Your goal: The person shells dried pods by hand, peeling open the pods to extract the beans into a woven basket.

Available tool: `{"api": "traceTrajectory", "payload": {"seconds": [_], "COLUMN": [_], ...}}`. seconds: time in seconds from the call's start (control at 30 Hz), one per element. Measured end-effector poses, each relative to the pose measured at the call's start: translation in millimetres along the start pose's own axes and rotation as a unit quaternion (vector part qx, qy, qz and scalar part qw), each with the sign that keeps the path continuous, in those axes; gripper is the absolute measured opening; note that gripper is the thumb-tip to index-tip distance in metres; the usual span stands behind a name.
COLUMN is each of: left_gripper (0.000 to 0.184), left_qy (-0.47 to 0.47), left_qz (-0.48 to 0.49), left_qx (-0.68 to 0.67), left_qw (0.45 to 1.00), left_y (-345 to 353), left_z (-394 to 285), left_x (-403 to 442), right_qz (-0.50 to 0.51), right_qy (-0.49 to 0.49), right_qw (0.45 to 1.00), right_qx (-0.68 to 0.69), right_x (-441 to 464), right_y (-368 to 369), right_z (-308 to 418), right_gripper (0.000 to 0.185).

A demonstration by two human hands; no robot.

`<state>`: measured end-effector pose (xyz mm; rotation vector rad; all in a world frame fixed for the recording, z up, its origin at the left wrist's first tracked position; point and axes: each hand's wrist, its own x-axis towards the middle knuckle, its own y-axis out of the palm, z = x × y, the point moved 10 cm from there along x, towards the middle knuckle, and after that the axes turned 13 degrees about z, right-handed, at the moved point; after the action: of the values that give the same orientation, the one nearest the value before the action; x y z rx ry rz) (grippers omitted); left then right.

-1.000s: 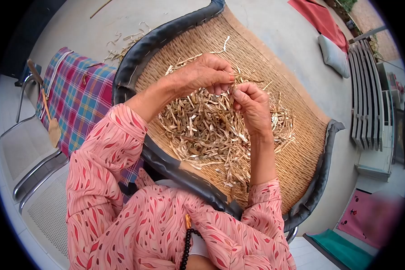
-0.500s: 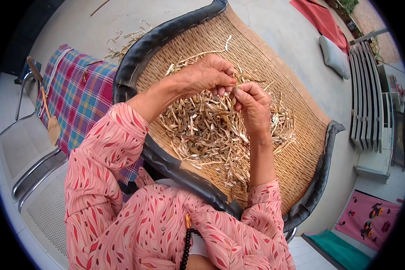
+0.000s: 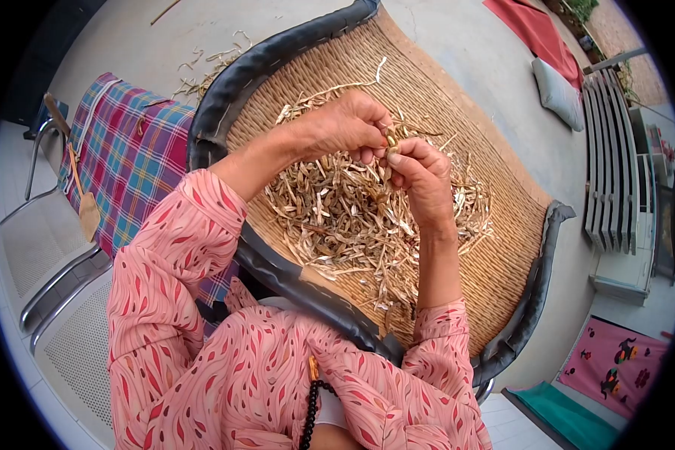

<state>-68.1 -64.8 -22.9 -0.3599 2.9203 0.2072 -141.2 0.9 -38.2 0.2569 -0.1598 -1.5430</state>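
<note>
Between my fingertips is a small dry bean pod, greenish-brown, with rounded bumps showing along it. My left hand pinches its upper left end, thumb and forefinger together. My right hand grips its lower part between thumb and forefinger. Both hands are close together above a heap of dried pods and husks, brown and pale straw in colour. The heap lies on a woven winnowing tray with a black rim. My fingers cover part of the pod.
Left of the tray, a plaid cloth hangs beside metal chairs, with a wooden spatula near it. Stray husks lie on the floor beyond the rim. At the right are a grey cushion and stacked grey slats.
The pod between my fingers now shows more clearly, with its bumpy inside or surface visible. My fingertips have shifted slightly; my arms stay almost in place.
</note>
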Motion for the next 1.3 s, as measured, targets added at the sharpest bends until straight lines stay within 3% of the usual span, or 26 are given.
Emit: {"api": "traceTrajectory", "payload": {"seconds": [0.4,0.6,1.13,1.3], "left_gripper": [0.011,0.013,0.013,0.014], "left_qy": [0.023,0.006,0.12,0.122], "left_qz": [-0.022,0.022,-0.043,-0.031], "left_qx": [0.061,0.071,0.179,0.172], "left_qw": [0.998,0.997,0.976,0.977], "left_y": [-3,6,6,10], "left_z": [-7,2,-18,-20], "left_x": [0,2,-2,-2], "right_qz": [-0.006,-0.049,-0.107,-0.133], "right_qy": [-0.039,-0.053,-0.108,-0.13], "right_qw": [0.996,0.992,0.975,0.976], "right_qx": [-0.075,0.1,0.162,0.111], "right_x": [2,2,-2,-7], "right_y": [2,-15,-13,-17], "right_z": [4,-4,0,8], "right_gripper": [0.016,0.015,0.011,0.011]}}
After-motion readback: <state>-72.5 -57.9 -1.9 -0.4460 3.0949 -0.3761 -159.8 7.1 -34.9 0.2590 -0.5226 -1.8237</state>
